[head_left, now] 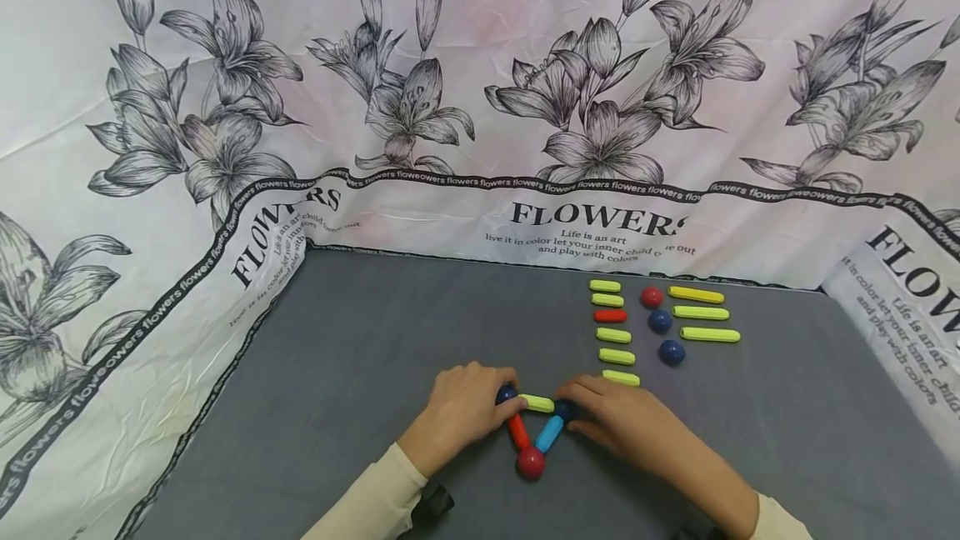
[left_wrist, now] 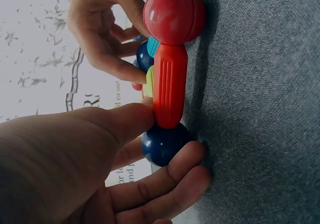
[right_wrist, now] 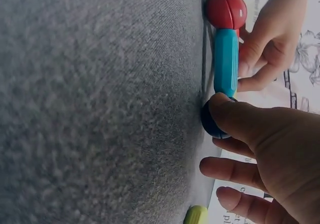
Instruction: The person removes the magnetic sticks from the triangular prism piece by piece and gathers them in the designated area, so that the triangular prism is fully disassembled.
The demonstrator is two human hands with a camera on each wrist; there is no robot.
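Three short rods and three balls join in a triangle on the grey cloth. A red ball (head_left: 531,462) forms the near corner; from it a red rod (head_left: 518,432) and a light-blue rod (head_left: 550,434) run to two dark-blue balls. A yellow-green rod (head_left: 537,403) spans the far side. My left hand (head_left: 462,408) grips the left dark-blue ball (left_wrist: 165,145), its thumb reaching the yellow-green rod's end. With thumb and finger, my right hand (head_left: 626,422) pinches the right dark-blue ball (right_wrist: 212,121), largely covered in the head view.
Right of the triangle lies a column of short rods, mostly yellow-green with one red rod (head_left: 610,316). Beside it are a loose red ball (head_left: 652,297), two dark-blue balls (head_left: 660,321) and three long yellowish rods (head_left: 701,312). A flower-printed cloth (head_left: 420,215) rises behind.
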